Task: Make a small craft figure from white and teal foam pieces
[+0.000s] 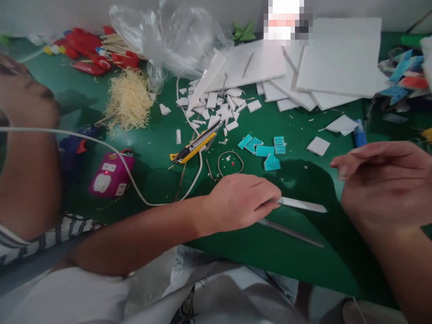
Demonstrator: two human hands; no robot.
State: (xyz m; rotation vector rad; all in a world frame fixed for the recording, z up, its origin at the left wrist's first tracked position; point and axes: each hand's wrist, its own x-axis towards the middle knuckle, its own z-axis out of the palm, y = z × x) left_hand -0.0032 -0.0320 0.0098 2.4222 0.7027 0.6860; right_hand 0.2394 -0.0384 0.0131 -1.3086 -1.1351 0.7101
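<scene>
My left hand [245, 200] is closed on a narrow white strip [305, 205], which sticks out to the right from between its fingers. Beneath it a thin grey metal rod [293, 233] lies on the green table [216, 252]. At the right, my right hand [388, 180] is raised with curled fingers apart and nothing visible in it, close to a blue tube [360, 134]. Beyond my left hand lie a yellow utility knife [195, 146], a loop of grey wire [230, 163] and small turquoise pieces [265, 150]. A small white block [318, 146] sits between the two hands.
White foam sheets [340, 56] and foam scraps [219, 108] lie at the back, near a clear plastic bag [182, 40]. Left are yellow sticks [129, 100], red items [84, 45], a magenta power socket [111, 174] with a white cable [135, 184], and another person's arm [30, 157].
</scene>
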